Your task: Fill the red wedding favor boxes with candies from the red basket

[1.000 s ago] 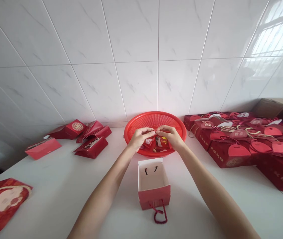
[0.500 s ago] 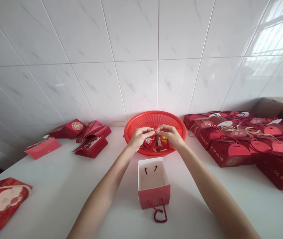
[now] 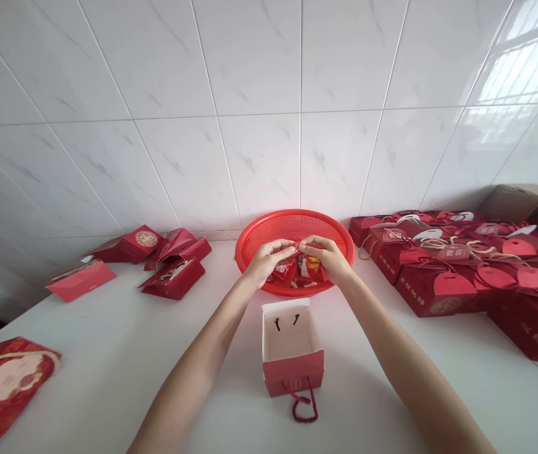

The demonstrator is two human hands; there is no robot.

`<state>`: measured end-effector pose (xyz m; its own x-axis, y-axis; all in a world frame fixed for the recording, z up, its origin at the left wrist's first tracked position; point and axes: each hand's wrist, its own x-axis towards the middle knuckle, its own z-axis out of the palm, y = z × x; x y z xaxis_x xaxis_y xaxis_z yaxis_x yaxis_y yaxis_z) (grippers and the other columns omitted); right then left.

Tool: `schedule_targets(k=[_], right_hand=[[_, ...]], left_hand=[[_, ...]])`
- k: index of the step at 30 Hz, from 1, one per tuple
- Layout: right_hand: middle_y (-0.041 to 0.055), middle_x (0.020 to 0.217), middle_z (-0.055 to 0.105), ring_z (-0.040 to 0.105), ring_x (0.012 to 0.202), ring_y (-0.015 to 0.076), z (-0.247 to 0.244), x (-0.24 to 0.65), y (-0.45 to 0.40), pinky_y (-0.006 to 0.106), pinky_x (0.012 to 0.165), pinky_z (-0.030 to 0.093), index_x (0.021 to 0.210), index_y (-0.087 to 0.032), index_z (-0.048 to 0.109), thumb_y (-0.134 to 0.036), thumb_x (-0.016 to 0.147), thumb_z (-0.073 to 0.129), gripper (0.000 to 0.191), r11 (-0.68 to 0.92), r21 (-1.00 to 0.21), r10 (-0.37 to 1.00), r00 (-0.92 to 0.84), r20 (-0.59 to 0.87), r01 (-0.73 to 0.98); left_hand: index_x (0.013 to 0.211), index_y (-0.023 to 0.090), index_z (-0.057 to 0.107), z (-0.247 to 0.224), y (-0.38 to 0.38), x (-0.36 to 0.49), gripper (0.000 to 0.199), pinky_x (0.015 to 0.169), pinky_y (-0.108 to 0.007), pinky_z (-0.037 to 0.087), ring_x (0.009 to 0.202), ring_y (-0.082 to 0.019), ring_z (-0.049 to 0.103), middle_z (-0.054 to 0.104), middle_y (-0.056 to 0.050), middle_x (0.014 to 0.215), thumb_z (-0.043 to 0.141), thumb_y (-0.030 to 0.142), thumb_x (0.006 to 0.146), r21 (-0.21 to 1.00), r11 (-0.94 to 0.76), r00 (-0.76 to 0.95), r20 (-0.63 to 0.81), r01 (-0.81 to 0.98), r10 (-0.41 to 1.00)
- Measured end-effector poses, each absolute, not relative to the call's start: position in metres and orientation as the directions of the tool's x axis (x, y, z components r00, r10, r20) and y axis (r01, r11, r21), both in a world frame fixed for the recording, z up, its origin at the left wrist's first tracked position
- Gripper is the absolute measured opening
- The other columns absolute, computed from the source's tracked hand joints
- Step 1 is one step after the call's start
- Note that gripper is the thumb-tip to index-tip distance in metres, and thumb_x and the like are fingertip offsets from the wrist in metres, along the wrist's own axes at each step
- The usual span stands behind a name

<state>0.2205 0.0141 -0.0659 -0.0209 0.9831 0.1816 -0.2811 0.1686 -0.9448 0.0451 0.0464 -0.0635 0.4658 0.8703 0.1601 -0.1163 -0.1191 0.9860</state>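
Over the red basket [image 3: 245, 243], my left hand [image 3: 269, 260] and my right hand [image 3: 328, 258] meet almost fingertip to fingertip. Both pinch something small and reddish between them, too small to name. Below the fingers, red wrapped packets [image 3: 310, 267] lie in the basket, partly hidden by my hands. Nearer to me, between my forearms, stands an opened red box [image 3: 293, 373] with a white inside and a dark red cord handle hanging from its front.
Several closed red gift boxes [image 3: 434, 291] crowd the right side, with a brown carton [image 3: 509, 205] behind. Folded red boxes [image 3: 174, 277] lie at the back left. A red bag [image 3: 8, 391] is at the near left. A tiled wall rises behind the basket.
My fingertips have shifted very slightly at the small thing between them. The boxes and basket look the same.
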Motion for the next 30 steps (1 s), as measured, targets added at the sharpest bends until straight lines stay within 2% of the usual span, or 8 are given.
schedule_targets(k=[9, 13, 21, 24, 27, 30], right_hand=[[-0.0009, 0.068, 0.070, 0.065, 0.065, 0.0166, -0.0634, 0.2208, 0.0126, 0.030, 0.064, 0.050, 0.069, -0.021, 0.071, -0.041, 0.049, 0.095, 0.037, 0.112, -0.929, 0.992, -0.007, 0.122, -0.354], [-0.0003, 0.070, 0.071, 0.066, 0.066, 0.0168, -0.0639, 0.2217, 0.0132, 0.029, 0.063, 0.051, 0.070, -0.020, 0.072, -0.040, 0.049, 0.095, 0.037, 0.090, -0.923, 0.995, -0.009, 0.101, -0.374], [-0.0001, 0.072, 0.070, 0.066, 0.067, 0.0144, -0.0620, 0.2225, 0.0163, 0.027, 0.065, 0.055, 0.066, -0.018, 0.070, -0.036, 0.041, 0.098, 0.042, 0.099, -0.848, 0.995, 0.075, 0.070, -0.521], [-0.0003, 0.072, 0.069, 0.065, 0.066, 0.0133, -0.0616, 0.2222, 0.0162, 0.026, 0.064, 0.055, 0.066, -0.018, 0.070, -0.037, 0.041, 0.099, 0.042, 0.107, -0.841, 0.994, 0.079, 0.077, -0.530], [-0.0004, 0.070, 0.069, 0.064, 0.065, 0.0132, -0.0618, 0.2204, 0.0147, 0.025, 0.062, 0.054, 0.067, -0.018, 0.069, -0.040, 0.042, 0.099, 0.045, 0.133, -0.849, 0.991, 0.098, 0.096, -0.512], [-0.0009, 0.067, 0.068, 0.063, 0.062, 0.0140, -0.0611, 0.2163, 0.0123, 0.026, 0.059, 0.053, 0.068, -0.018, 0.065, -0.044, 0.046, 0.097, 0.046, 0.177, -0.866, 0.983, 0.133, 0.130, -0.468]], left_hand=[[0.095, 0.019, 0.076, -0.0648, 0.0476, 0.0459, 0.035, 0.097, -0.041, 0.049, 0.105, -0.025, 0.066, 0.074, -0.007, 0.106, 0.085, 0.041, 0.069, 0.983, -0.128, 0.449, 0.174, -0.132, 0.876], [0.093, 0.019, 0.076, -0.0633, 0.0470, 0.0472, 0.035, 0.098, -0.041, 0.048, 0.104, -0.025, 0.066, 0.074, -0.007, 0.102, 0.086, 0.040, 0.067, 0.982, -0.126, 0.433, 0.174, -0.138, 0.884], [0.092, 0.019, 0.071, -0.0620, 0.0457, 0.0466, 0.031, 0.086, -0.037, 0.055, 0.091, -0.021, 0.068, 0.073, -0.005, 0.094, 0.083, 0.034, 0.067, 0.987, -0.052, 0.355, 0.105, -0.155, 0.929], [0.098, 0.022, 0.072, -0.0643, 0.0471, 0.0475, 0.032, 0.088, -0.038, 0.055, 0.093, -0.022, 0.069, 0.074, -0.003, 0.094, 0.080, 0.030, 0.068, 0.987, -0.104, 0.314, 0.138, -0.122, 0.940], [0.087, 0.021, 0.075, -0.0645, 0.0467, 0.0487, 0.021, 0.095, -0.039, 0.052, 0.100, -0.024, 0.069, 0.076, -0.005, 0.097, 0.077, 0.032, 0.070, 0.979, -0.184, 0.323, 0.201, -0.083, 0.925], [0.086, 0.019, 0.077, -0.0609, 0.0434, 0.0489, 0.026, 0.096, -0.041, 0.051, 0.103, -0.026, 0.068, 0.077, -0.008, 0.097, 0.078, 0.040, 0.071, 0.975, -0.216, 0.388, 0.216, -0.044, 0.896]])
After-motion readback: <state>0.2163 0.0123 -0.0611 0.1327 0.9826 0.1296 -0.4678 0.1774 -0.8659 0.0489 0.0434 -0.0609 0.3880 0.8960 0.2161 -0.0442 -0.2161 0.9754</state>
